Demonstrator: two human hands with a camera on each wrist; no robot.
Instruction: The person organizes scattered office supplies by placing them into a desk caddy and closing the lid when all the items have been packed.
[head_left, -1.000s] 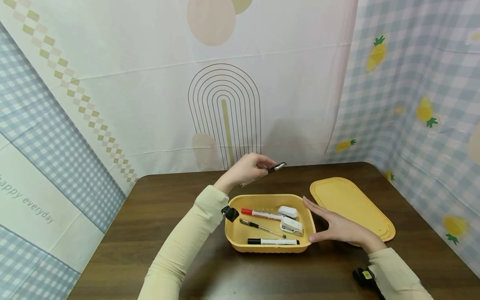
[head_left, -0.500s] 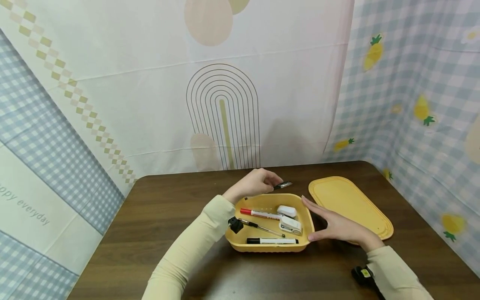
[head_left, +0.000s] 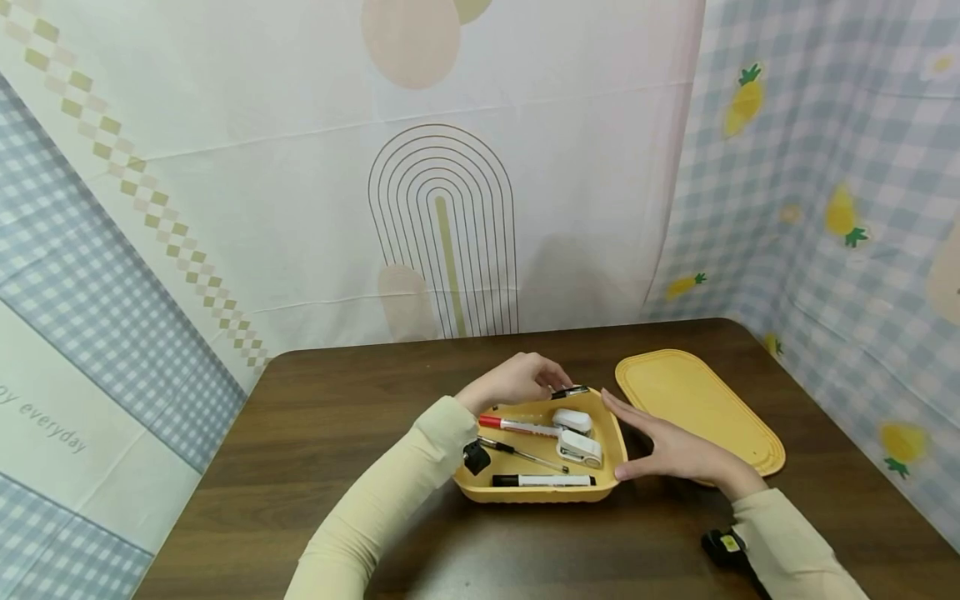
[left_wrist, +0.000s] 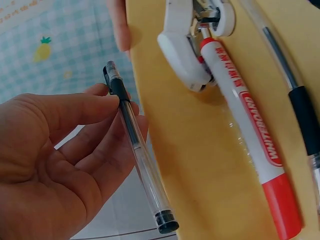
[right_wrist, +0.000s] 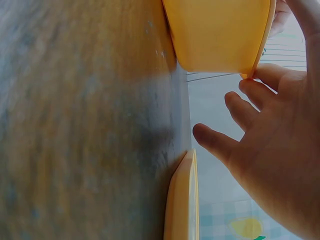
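My left hand (head_left: 519,380) pinches a gel pen (left_wrist: 142,160) between thumb and fingers; it has a clear barrel and a black-clipped cap. The pen is over the far rim of a yellow plastic box (head_left: 551,497). Inside the box lie a red-capped whiteboard marker (head_left: 522,427), a black-gripped pen (head_left: 517,452), a black-and-white marker (head_left: 545,481) and two small white stapler-like items (head_left: 579,448). At the box's right end, my right hand (head_left: 678,450) spreads its thumb and index finger to touch the two corners. In the right wrist view its other fingers extend, off the box.
A yellow lid (head_left: 697,408) lies flat on the dark wooden table (head_left: 352,400), right of the box and behind my right hand. Patterned cloth (head_left: 450,208) hangs behind the table's back edge and along both sides.
My left hand has come down and slightly right with the pen, from above and behind the box to its far rim. The right hand stays at the box's right end.
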